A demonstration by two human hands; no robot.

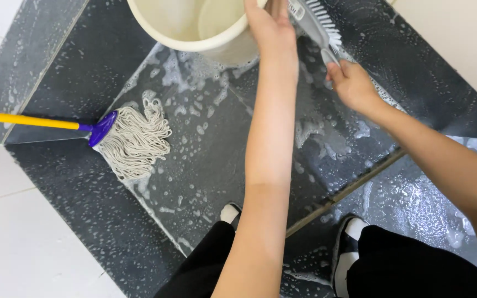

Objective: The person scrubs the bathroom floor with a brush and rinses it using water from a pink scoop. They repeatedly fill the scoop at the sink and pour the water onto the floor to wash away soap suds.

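Here, from left to right: the mop (pixel 131 138) lies on the suds-covered dark floor (pixel 211 165), the left hand (pixel 269 27) has its fingers closed on the bucket (pixel 194 25) rim at the floor's far edge, and the right hand (pixel 351 83) fingers are wrapped on the brush (pixel 318 25) handle beside it; scrubbing seems well underway, rinsing remains.

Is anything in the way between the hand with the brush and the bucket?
Nothing visible is. The right hand grips the grey scrub brush, whose bristles sit right beside the cream bucket. The left hand rests on the bucket's rim beside the brush. The mop lies off to the side on the wet floor.
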